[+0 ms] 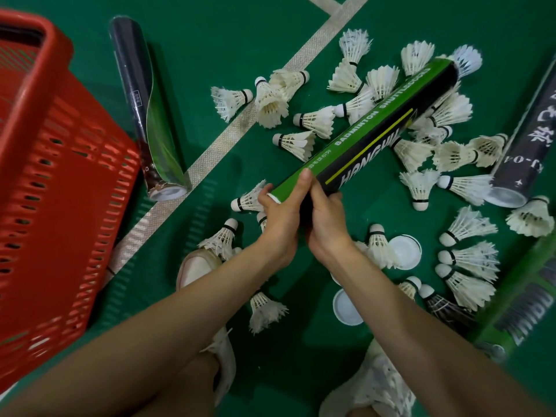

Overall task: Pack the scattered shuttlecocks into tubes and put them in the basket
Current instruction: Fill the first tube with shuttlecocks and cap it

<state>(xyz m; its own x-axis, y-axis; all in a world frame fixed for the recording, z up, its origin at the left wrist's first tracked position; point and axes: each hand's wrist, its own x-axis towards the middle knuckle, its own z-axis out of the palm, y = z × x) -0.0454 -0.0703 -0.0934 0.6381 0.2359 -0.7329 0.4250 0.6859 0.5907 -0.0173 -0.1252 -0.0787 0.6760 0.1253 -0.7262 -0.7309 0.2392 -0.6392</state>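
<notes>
Lots of white shuttlecocks (316,120) lie all over the green floor (228,31), so most of the job is left to do. The person is crouching, and both hands are wrapped around the near end of one long green and black tube (373,127). The left hand (281,216) grips it from the left side, with the thumb on top, and the right hand (326,219) grips it from the right side, and the two are pressed close together. The tube slants up and away over the pile, and a white feathery bit shows right at its far end (I cannot tell if that one is inside the tube or just behind it).

The red basket (60,164) stands at the left, and I cannot see any tube in it. A dark tube (144,109) lies on the floor just beside the basket, and another dark tube (523,145) lies at the right among the shuttlecocks. A few white round lids (404,251) sit on the floor near the person's shoes (198,266), not on any tube yet
</notes>
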